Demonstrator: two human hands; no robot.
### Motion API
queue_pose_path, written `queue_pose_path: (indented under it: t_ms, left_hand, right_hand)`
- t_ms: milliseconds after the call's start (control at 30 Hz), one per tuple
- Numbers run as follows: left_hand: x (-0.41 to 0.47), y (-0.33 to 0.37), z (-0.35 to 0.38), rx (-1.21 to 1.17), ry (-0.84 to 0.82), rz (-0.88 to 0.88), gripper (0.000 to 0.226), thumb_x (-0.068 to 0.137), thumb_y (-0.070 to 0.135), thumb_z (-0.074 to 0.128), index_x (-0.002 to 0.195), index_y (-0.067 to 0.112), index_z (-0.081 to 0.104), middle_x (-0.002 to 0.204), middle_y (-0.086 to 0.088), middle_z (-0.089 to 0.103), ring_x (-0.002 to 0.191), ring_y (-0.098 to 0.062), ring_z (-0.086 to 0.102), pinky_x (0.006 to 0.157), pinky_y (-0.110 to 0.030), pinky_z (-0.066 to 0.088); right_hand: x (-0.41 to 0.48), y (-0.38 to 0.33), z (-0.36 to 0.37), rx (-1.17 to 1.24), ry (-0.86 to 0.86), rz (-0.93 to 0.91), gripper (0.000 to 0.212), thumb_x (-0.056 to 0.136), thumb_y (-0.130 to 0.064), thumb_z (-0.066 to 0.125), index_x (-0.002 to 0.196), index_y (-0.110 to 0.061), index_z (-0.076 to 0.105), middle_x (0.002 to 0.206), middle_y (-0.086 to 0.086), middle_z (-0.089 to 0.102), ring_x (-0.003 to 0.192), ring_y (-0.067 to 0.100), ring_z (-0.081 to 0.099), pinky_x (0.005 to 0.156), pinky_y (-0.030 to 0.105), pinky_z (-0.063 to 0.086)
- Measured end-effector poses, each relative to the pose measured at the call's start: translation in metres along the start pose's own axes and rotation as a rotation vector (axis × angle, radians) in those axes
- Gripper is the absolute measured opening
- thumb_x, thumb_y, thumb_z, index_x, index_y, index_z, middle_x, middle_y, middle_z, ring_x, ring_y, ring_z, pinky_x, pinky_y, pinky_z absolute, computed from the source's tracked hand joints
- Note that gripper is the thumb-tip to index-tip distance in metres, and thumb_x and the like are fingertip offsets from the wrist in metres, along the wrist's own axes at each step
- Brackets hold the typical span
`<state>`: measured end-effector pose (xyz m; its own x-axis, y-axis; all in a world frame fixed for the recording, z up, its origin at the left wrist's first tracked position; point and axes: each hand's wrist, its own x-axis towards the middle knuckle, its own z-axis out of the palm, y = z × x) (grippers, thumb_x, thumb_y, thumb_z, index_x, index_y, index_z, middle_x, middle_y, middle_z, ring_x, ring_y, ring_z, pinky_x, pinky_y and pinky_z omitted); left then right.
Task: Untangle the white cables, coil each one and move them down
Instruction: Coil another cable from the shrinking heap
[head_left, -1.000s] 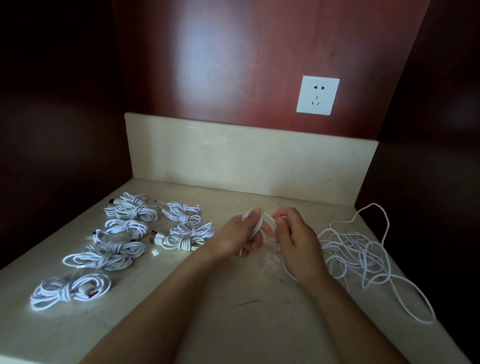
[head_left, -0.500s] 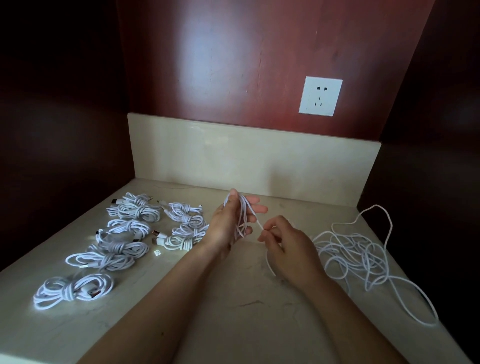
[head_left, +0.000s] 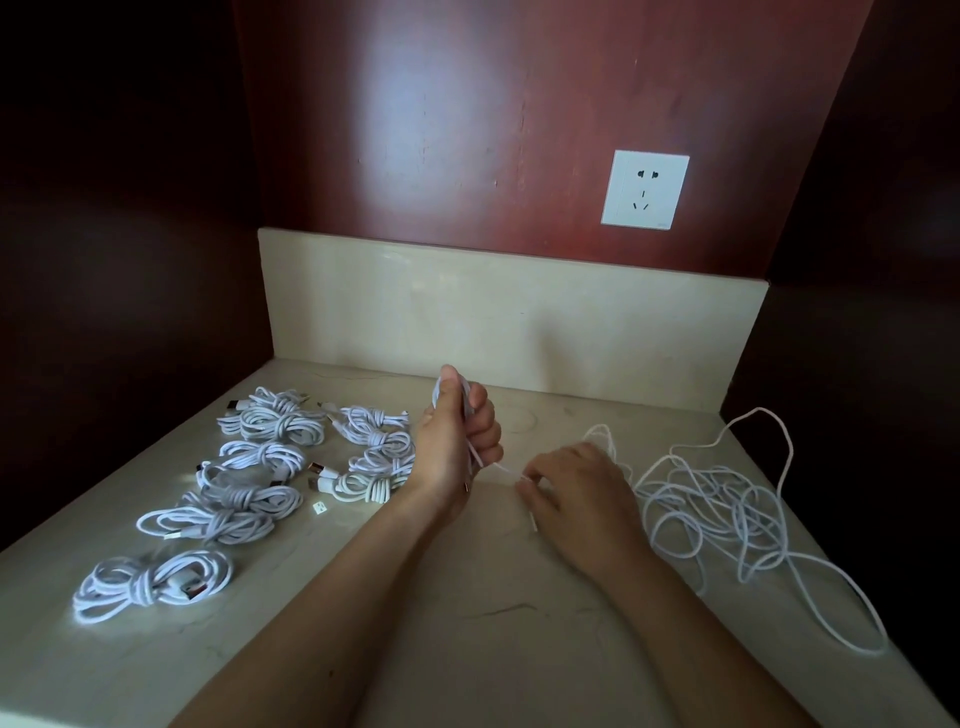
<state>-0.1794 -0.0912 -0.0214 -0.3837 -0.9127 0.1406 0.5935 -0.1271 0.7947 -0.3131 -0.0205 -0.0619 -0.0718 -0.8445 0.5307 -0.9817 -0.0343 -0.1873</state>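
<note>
Coiling one white cable (head_left: 497, 466): your left hand (head_left: 457, 447) grips a bunch of loops, fingers curled round them, while your right hand (head_left: 576, 493) pinches the taut strand just beside it. The free length appears to trail right into the loose tangle (head_left: 717, 504) on the counter (head_left: 467, 649). Next, mind the slack: feed another loop to the left hand without dragging the tangle tighter. No container is in view; the finished coils (head_left: 223, 522) lie directly on the counter, at left.
</note>
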Motion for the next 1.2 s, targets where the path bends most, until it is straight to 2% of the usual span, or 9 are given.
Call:
queue_pose_path:
  t_ms: [133,233,333,533,633,733,900,1067,1200]
  left_hand:
    - [0.0,0.0,-0.002,-0.003,-0.008,-0.041,0.045,0.103,0.049,0.029,0.068,0.021,0.031,0.052,0.009,0.019,0.041,-0.005,0.014,0.038,-0.014,0.014]
    - [0.0,0.002,-0.002,-0.01,0.007,-0.036,0.045,0.103,0.048,0.032,0.066,0.022,0.028,0.051,0.01,0.019,0.041,-0.005,0.014,0.037,-0.015,0.014]
    - [0.0,0.005,-0.003,-0.057,0.049,-0.007,0.044,0.103,0.046,0.033,0.066,0.022,0.029,0.052,0.009,0.018,0.041,-0.005,0.014,0.04,-0.018,0.011]
    - [0.004,0.0,-0.004,-0.222,0.079,-0.025,0.041,0.103,0.043,0.036,0.068,0.021,0.035,0.049,0.009,0.021,0.038,-0.004,0.017,0.038,-0.018,0.014]
    - [0.005,0.001,-0.004,-0.262,0.079,-0.02,0.041,0.103,0.043,0.035,0.068,0.021,0.036,0.049,0.009,0.021,0.037,-0.004,0.017,0.036,-0.017,0.015]
    - [0.005,0.002,-0.004,-0.173,0.123,0.026,0.04,0.104,0.039,0.036,0.068,0.021,0.035,0.051,0.008,0.02,0.038,-0.004,0.016,0.036,-0.017,0.015]
    - [0.005,0.006,-0.001,-0.029,0.211,0.142,0.04,0.105,0.033,0.036,0.067,0.022,0.031,0.05,0.009,0.02,0.039,-0.005,0.015,0.037,-0.015,0.016]
    - [0.004,0.013,-0.006,-0.019,0.332,0.24,0.04,0.105,0.034,0.036,0.066,0.024,0.033,0.051,0.008,0.022,0.042,-0.007,0.015,0.038,-0.016,0.016]
    - [0.005,0.01,-0.009,0.202,0.373,0.219,0.051,0.103,0.033,0.04,0.054,0.027,0.03,0.049,0.008,0.023,0.042,-0.009,0.017,0.04,-0.019,0.018]
  right_hand:
    - [0.005,0.006,0.002,-0.157,0.053,0.048,0.016,0.08,-0.035,0.064,0.094,-0.029,0.069,0.098,-0.008,0.066,0.109,0.018,0.055,0.118,0.048,0.02]
    - [0.002,0.008,-0.003,-0.243,-0.023,0.115,0.042,0.083,-0.021,0.062,0.124,-0.027,0.061,0.129,-0.002,0.057,0.135,0.022,0.039,0.12,0.049,-0.006]
    - [0.0,0.011,-0.007,-0.229,-0.049,0.132,0.065,0.08,-0.022,0.059,0.143,-0.027,0.042,0.148,-0.001,0.041,0.145,0.021,0.023,0.118,0.05,-0.013]
    - [0.0,-0.017,-0.012,-0.083,0.145,-0.205,0.032,0.066,-0.028,0.063,0.096,-0.028,0.072,0.103,-0.01,0.07,0.118,0.014,0.058,0.119,0.052,0.007]
    - [0.001,-0.024,-0.007,-0.046,0.154,-0.227,0.012,0.077,-0.03,0.056,0.077,-0.027,0.068,0.076,-0.011,0.066,0.092,0.01,0.063,0.12,0.047,0.013]
    - [0.003,-0.018,-0.005,0.02,0.12,-0.141,0.021,0.081,-0.035,0.049,0.063,-0.025,0.053,0.059,-0.009,0.051,0.068,0.007,0.051,0.12,0.038,0.019]
    - [0.003,-0.02,-0.01,-0.013,0.1,-0.012,0.026,0.075,-0.043,0.045,0.059,-0.024,0.054,0.055,-0.01,0.048,0.069,0.005,0.047,0.118,0.025,0.011]
    - [0.007,-0.016,-0.015,-0.146,0.024,0.066,0.037,0.072,-0.053,0.034,0.06,-0.026,0.055,0.064,-0.009,0.058,0.083,0.011,0.051,0.118,0.038,0.016]
    - [0.003,-0.011,-0.016,-0.007,0.109,-0.044,0.024,0.069,-0.046,0.05,0.056,-0.027,0.057,0.061,-0.014,0.055,0.079,0.006,0.052,0.117,0.036,0.014]
